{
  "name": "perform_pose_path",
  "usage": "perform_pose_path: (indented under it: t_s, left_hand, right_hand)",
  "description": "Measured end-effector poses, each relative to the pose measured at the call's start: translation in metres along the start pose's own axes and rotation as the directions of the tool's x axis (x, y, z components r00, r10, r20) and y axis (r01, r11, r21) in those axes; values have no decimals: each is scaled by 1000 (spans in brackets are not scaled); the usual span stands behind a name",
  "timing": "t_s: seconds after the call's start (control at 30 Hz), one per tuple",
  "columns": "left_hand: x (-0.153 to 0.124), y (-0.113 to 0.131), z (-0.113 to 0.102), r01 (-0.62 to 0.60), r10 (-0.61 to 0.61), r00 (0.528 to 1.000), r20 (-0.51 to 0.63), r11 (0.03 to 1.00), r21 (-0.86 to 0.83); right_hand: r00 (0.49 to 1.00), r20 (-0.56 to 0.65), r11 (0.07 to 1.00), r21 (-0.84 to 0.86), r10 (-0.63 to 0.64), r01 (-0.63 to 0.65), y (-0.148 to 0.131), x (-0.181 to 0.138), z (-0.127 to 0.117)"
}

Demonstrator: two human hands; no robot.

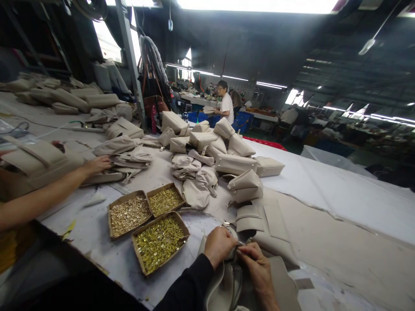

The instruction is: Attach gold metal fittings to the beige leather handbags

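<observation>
Left hand (221,244): fingers curled in and closed on the upper edge of a beige bag (215,294); dark sleeve at the wrist. Right hand (257,264): thumb and forefinger pinched together on the same edge, just beside the left fingertips. A small dark bit showed between the two grips; I could not tell whether it was part of the bag or a separate piece.

The bag lay directly below my hands at the near side of the table (343,250), its body slack and folded. Just beyond my knuckles lay a second bag with a flap (270,226).

To the left of my hands stood three cardboard trays, near one another: front tray (138,255), left tray (109,222) and back tray (180,193). All held small shiny metal pieces, yellow-gold in the front and back ones, paler in the left.

Past the trays: a cluster of soft pouches (196,194), then a heap of boxy bags (235,163). At far left a co-worker's hand (98,165) rested by more beige pieces, near a large bag (30,160). In the background stood a person in a white shirt (227,107).
</observation>
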State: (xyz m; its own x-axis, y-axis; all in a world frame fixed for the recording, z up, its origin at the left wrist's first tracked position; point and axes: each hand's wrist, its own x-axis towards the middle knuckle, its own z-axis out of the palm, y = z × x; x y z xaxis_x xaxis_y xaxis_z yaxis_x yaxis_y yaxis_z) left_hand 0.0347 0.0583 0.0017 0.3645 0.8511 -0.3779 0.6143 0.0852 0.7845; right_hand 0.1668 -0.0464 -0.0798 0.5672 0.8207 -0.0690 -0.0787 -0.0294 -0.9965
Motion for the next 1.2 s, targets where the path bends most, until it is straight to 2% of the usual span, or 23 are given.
perform_pose_path:
  t_s: [0.6, 0.97, 1.2]
  left_hand:
    - [-5, 8, -5, -5, 5, 1000, 15, 1000, 15]
    - [-2, 1, -4, -27, 27, 1000, 9, 1000, 8]
    - [-1, -3, -3, -24, 24, 1000, -8, 1000, 1]
  right_hand:
    - [1000, 2, 1000, 12, 7, -7, 9, 5, -2]
    - [998, -66, 1000, 7, -14, 15, -7, 0, 11]
    - [989, -100, 989, 108, 112, -101, -16, -1, 16]
